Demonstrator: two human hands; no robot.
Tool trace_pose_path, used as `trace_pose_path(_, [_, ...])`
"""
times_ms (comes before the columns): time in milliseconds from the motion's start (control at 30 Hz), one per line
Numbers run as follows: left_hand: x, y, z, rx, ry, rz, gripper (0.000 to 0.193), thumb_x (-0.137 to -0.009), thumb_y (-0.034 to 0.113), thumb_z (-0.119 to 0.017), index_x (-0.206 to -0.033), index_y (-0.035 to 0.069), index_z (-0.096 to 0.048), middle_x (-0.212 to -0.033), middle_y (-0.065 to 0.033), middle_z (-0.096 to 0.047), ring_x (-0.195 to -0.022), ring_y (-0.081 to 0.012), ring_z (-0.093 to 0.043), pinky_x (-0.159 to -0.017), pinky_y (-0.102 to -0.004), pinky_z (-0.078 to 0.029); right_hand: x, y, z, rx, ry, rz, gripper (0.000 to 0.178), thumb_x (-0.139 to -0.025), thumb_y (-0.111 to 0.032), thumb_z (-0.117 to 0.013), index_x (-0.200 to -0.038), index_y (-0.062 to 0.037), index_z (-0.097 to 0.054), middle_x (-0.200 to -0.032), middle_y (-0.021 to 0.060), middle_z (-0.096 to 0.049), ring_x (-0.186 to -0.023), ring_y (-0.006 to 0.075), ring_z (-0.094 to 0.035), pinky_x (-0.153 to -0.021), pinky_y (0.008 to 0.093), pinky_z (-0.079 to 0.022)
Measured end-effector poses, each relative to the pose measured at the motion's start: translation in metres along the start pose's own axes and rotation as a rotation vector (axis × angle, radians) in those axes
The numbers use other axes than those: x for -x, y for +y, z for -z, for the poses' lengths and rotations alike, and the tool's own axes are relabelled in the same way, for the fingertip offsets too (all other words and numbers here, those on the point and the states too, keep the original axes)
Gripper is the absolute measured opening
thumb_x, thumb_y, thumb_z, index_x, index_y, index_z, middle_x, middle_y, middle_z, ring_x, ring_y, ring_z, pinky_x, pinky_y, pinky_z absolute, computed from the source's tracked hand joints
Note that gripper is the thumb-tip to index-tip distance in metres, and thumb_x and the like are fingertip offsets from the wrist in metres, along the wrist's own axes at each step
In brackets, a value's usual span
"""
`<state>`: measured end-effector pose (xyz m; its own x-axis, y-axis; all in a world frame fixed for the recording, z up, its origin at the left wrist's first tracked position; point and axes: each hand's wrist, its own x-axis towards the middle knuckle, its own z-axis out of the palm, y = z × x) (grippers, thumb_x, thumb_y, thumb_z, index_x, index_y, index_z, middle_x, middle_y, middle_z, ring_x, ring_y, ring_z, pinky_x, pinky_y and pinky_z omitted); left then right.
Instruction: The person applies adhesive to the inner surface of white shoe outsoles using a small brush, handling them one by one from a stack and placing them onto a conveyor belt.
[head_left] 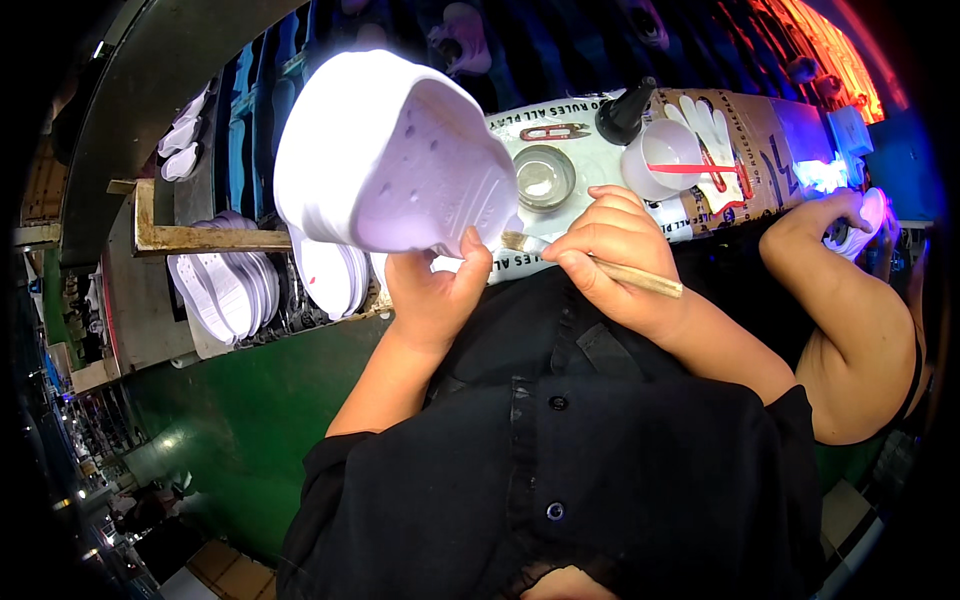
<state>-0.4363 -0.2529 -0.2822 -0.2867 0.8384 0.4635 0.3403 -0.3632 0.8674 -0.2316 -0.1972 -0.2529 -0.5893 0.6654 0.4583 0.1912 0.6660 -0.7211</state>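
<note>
A large white, cup-walled shoe sole (335,150) is held up in front of me, its lavender-tinted hollow side turned to the right. My left hand (438,295) grips its lower end, the thumb pressed against the rim. Between the fingers of my right hand (622,255) is a brush (640,278) with a pale wooden handle. Its bristles are at the sole's lower right edge; whether they touch it I cannot tell. A round glass jar (544,180) stands just beyond my right hand, with a translucent white cup (660,158) to its right.
Red thread snips (555,132), a black bottle (624,115), a red stick (678,169) across the cup and white gloves (712,140) lie on the printed-paper bench. Stacked white soles (225,290) stand at left by a wooden frame (200,238). At right, a co-worker's arm (850,320) is close.
</note>
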Motion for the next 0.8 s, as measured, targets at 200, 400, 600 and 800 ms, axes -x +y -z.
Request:
trace_pose_path(200, [0.001, 0.001, -0.001, 0.006, 0.089, 0.039, 0.034, -0.079, 0.001, -0.064, -0.108, -0.010, -0.051, -0.098, -0.0167, -0.063, -0.083, -0.0204, -0.065, -0.074, -0.0305, -0.053, 0.000, 0.005, 0.005, -0.067, 0.005, -0.031, 0.017, -0.089, -0.019, -0.062, -0.081, -0.0059, -0.069, -0.073, 0.0051, -0.065, -0.072, 0.0239, -0.059, -0.087, 0.0405, -0.042])
trace_pose_path(400, [0.002, 0.000, 0.005, -0.034, -0.008, 0.063, 0.040, -0.079, 0.002, -0.065, -0.112, -0.009, -0.047, -0.100, -0.0176, -0.063, -0.085, -0.0207, -0.065, -0.075, -0.0308, -0.053, 0.000, 0.007, 0.004, 0.018, -0.011, -0.076, 0.019, -0.089, -0.018, -0.060, -0.079, -0.0053, -0.069, -0.072, 0.0054, -0.065, -0.074, 0.0236, -0.060, -0.088, 0.0404, -0.041])
trace_pose_path(600, [0.002, -0.005, 0.004, -0.023, 0.025, 0.024, 0.038, -0.078, 0.002, -0.065, -0.111, -0.009, -0.049, -0.094, -0.0169, -0.065, -0.082, -0.0212, -0.067, -0.073, -0.0311, -0.053, 0.005, 0.003, 0.009, 0.003, 0.086, -0.091, 0.015, -0.088, -0.017, -0.062, -0.080, -0.0059, -0.069, -0.074, 0.0055, -0.065, -0.074, 0.0243, -0.059, -0.089, 0.0413, -0.041])
trace_pose_path(800, [0.006, -0.013, 0.005, -0.051, -0.037, -0.012, 0.040, -0.079, 0.002, -0.065, -0.113, -0.009, -0.047, -0.094, -0.0187, -0.065, -0.081, -0.0223, -0.068, -0.073, -0.0314, -0.053, -0.001, -0.001, -0.003, 0.030, 0.001, -0.033, 0.015, -0.087, -0.018, -0.062, -0.079, -0.0069, -0.070, -0.070, 0.0049, -0.064, -0.074, 0.0242, -0.060, -0.089, 0.0419, -0.042])
